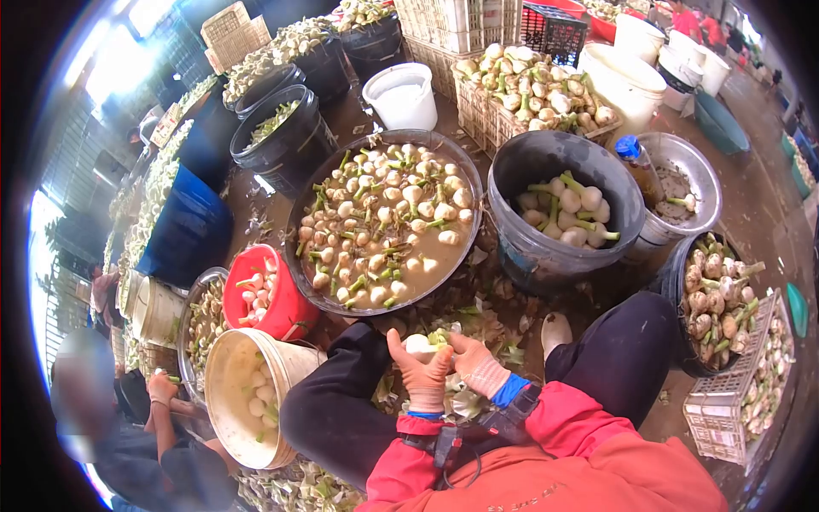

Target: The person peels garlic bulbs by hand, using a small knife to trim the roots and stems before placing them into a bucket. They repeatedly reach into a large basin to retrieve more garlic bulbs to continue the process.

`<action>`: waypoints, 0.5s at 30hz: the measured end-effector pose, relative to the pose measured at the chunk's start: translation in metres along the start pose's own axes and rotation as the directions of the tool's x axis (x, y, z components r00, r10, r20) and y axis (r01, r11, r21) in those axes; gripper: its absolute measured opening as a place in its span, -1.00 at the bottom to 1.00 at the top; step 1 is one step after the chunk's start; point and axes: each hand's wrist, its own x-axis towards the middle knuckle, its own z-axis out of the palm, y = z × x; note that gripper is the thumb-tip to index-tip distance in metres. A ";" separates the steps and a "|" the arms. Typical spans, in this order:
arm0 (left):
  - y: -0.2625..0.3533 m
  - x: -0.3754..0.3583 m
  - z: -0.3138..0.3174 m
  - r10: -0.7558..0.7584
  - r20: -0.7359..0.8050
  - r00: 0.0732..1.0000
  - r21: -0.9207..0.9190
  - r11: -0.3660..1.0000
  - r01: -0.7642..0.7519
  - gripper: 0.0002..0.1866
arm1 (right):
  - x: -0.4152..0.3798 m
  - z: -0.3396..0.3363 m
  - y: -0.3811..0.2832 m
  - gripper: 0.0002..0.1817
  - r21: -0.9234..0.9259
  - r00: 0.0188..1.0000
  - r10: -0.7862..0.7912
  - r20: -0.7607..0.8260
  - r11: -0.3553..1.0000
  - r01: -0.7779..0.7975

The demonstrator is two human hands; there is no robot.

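A white garlic bulb (419,344) with a green stem is held low in the middle of the view. My left hand (420,369), in a light orange glove, wraps round the bulb. My right hand (476,363), gloved alike, has its fingers closed at the stem end. Peeled leaves (465,401) lie on the floor beneath both hands. Just beyond them, a wide round basin (472,247) holds many bulbs in murky brown water. A dark bucket (546,256) with clean white bulbs stands to its right.
On the left are a red basin (294,311) and a cream bucket (223,410) with bulbs; a co-worker's hand (160,388) shows beyond them. Right, a dark tub (678,290) and a crate (715,418) hold bulbs. A white bucket (409,104) stands behind the wide basin.
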 end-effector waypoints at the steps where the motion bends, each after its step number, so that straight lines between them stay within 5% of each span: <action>1: 0.008 -0.001 0.001 0.040 -0.064 0.997 -0.020 0.999 -0.041 -0.03 | -0.003 -0.003 -0.010 -0.66 -0.115 0.999 -0.045 0.018 0.992 0.047; 2: 0.000 0.003 -0.004 0.036 -0.067 0.997 -0.018 0.999 -0.038 -0.03 | -0.004 -0.008 -0.021 -0.66 -0.115 0.999 -0.042 0.022 0.992 0.044; 4: -0.021 0.012 -0.018 -0.248 0.188 0.950 -0.417 0.856 0.306 -0.31 | -0.006 -0.020 -0.036 -0.68 0.230 0.940 0.150 0.306 0.947 -0.226; 6: -0.011 0.010 -0.012 -0.216 0.148 0.965 -0.456 0.851 0.261 -0.48 | -0.004 -0.030 -0.036 -0.67 0.206 0.950 0.091 0.297 0.966 -0.157; 8: 0.004 0.004 -0.020 -0.247 0.529 0.812 -0.561 0.616 0.553 -0.40 | 0.002 -0.037 -0.026 -0.74 0.426 0.980 0.127 0.151 0.886 -0.181; 10: 0.009 -0.001 -0.021 -0.210 0.581 0.786 -0.614 0.521 0.593 -0.30 | 0.018 -0.053 0.000 -0.71 0.671 0.971 0.237 0.011 0.719 -0.183; 12: 0.016 0.000 -0.021 -0.283 0.529 0.800 -0.645 0.477 0.596 -0.30 | 0.030 -0.074 0.013 -0.71 0.238 0.924 0.322 -0.206 0.933 -0.271; 13: 0.012 0.002 -0.020 -0.281 0.531 0.800 -0.643 0.481 0.596 -0.30 | 0.035 -0.074 0.037 -0.69 -0.304 0.945 0.041 -0.325 0.942 -0.145; 14: 0.003 0.005 -0.018 -0.370 0.438 0.819 -0.615 0.540 0.574 -0.34 | 0.033 -0.066 0.045 -0.69 -0.303 0.945 0.039 -0.324 0.942 -0.143; 15: -0.001 0.006 -0.017 -0.450 0.333 0.828 -0.581 0.594 0.557 -0.37 | 0.030 -0.055 0.049 -0.66 -0.180 0.981 -0.107 -0.162 0.981 0.077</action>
